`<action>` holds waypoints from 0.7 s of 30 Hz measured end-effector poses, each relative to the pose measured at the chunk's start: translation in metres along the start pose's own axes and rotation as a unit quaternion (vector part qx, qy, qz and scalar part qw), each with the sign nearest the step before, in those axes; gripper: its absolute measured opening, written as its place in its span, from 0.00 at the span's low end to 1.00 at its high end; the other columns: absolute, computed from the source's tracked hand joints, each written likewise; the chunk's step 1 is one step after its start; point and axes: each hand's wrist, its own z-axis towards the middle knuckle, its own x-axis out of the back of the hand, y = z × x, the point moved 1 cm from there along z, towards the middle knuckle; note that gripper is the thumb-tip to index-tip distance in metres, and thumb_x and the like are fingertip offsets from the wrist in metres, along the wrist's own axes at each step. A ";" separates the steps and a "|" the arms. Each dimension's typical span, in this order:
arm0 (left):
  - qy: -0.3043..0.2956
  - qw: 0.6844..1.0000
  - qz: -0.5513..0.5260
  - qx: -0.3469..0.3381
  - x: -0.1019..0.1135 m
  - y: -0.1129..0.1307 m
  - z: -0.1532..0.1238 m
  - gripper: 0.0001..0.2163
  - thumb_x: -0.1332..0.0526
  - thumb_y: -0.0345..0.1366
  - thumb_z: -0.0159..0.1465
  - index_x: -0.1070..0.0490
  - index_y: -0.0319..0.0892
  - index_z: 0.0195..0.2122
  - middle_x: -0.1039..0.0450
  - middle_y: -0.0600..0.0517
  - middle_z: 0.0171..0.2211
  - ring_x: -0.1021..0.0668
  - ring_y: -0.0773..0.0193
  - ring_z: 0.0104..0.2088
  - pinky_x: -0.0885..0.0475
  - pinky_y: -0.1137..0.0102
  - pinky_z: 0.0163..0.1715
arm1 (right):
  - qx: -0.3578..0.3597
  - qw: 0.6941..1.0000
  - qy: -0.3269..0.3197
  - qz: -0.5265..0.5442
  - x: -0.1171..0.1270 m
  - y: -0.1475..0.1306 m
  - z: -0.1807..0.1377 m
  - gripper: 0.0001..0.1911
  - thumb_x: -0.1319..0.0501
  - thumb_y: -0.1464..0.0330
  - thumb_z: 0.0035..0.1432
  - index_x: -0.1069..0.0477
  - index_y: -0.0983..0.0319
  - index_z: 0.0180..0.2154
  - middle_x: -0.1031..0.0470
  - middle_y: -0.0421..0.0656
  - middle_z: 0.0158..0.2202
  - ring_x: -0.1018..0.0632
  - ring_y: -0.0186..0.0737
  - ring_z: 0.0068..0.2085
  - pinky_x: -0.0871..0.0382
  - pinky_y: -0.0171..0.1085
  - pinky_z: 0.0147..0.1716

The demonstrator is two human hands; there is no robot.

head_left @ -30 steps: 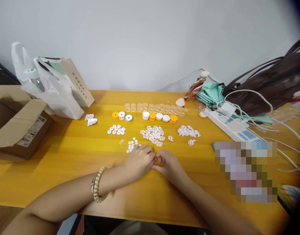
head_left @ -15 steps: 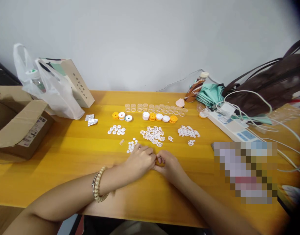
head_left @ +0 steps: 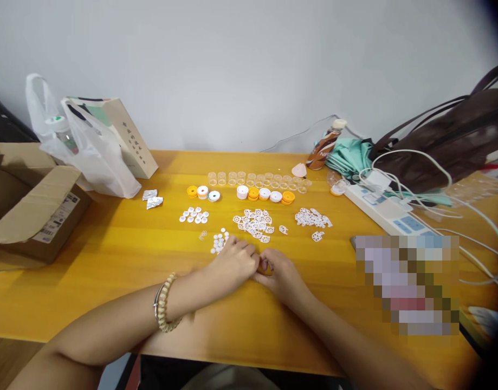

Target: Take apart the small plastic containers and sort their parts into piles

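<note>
My left hand (head_left: 233,264) and my right hand (head_left: 279,272) rest together on the yellow table (head_left: 110,254), fingertips pinched around a small orange part (head_left: 260,265) that is mostly hidden between them. Just beyond my left fingers lies a small group of white discs (head_left: 218,241). Farther out are a pile of white perforated pieces (head_left: 254,223), a second pile (head_left: 312,219) and more white discs (head_left: 194,215). A row of orange and white round caps (head_left: 265,194) and clear small cups (head_left: 257,178) sits behind them.
An open cardboard box (head_left: 29,206) and a white plastic bag (head_left: 86,151) stand at the left. A power strip (head_left: 389,214) with white cables, a brown bag (head_left: 444,135), a teal cloth (head_left: 348,154) and a bottle (head_left: 325,143) crowd the right. Foil scraps (head_left: 152,198) lie near the bag.
Both hands stay pinched together at the same spot; the fingers shift only slightly. The view has moved a little.
</note>
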 end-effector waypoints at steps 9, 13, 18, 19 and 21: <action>0.015 0.998 0.056 -0.037 0.006 0.001 -0.005 0.07 0.45 0.30 0.64 0.30 0.37 0.30 0.29 0.49 0.27 0.29 0.59 0.31 0.45 0.63 0.32 | -0.009 1.000 -0.010 0.005 0.002 -0.004 0.000 0.13 0.37 0.74 0.45 0.44 0.59 0.23 0.37 0.36 0.21 0.35 0.35 0.25 0.40 0.33 0.25; 0.019 0.997 0.064 -0.035 0.011 0.005 -0.005 0.07 0.44 0.28 0.64 0.30 0.36 0.29 0.29 0.49 0.26 0.29 0.61 0.28 0.45 0.64 0.31 | -0.008 1.000 -0.013 0.005 0.002 -0.002 0.001 0.13 0.38 0.73 0.45 0.43 0.59 0.23 0.38 0.36 0.21 0.35 0.34 0.24 0.40 0.33 0.25; 0.041 0.997 0.060 -0.017 0.007 0.005 -0.005 0.07 0.43 0.29 0.63 0.30 0.37 0.28 0.28 0.50 0.26 0.28 0.60 0.29 0.45 0.64 0.30 | 0.001 1.000 -0.007 0.007 0.002 -0.002 0.001 0.13 0.37 0.72 0.46 0.43 0.59 0.23 0.38 0.36 0.21 0.35 0.34 0.24 0.40 0.33 0.25; 0.044 0.997 0.057 -0.014 0.005 0.004 -0.005 0.07 0.43 0.29 0.63 0.30 0.37 0.28 0.28 0.50 0.26 0.28 0.60 0.29 0.45 0.64 0.30 | 0.002 1.000 -0.007 0.007 0.001 -0.002 0.000 0.13 0.37 0.73 0.46 0.43 0.59 0.23 0.38 0.36 0.21 0.35 0.34 0.24 0.40 0.33 0.25; 0.047 0.998 0.049 -0.007 0.001 0.004 -0.004 0.08 0.44 0.30 0.64 0.30 0.37 0.27 0.28 0.50 0.25 0.28 0.61 0.28 0.45 0.64 0.30 | 0.004 1.000 -0.003 0.008 0.001 -0.002 0.000 0.14 0.37 0.73 0.45 0.43 0.59 0.23 0.37 0.36 0.21 0.35 0.34 0.25 0.40 0.33 0.25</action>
